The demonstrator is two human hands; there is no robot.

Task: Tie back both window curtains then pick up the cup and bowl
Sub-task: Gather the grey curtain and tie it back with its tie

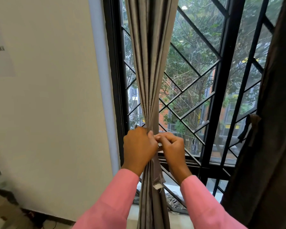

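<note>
Centre frame, the grey curtain [149,80] is gathered into a tight bunch. The left hand [139,146] curls round it to hold the folds together, freeing the right hand [172,145] to pinch the tie-back strip [157,172], whose frayed end dangles below. The dark curtain [274,129] hangs at the right edge. The cup and bowl are nowhere in view.

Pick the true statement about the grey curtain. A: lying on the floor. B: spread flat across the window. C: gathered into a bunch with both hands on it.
C: the grey curtain narrows to a bunch where the left hand grips it and the right hand pinches it.
</note>
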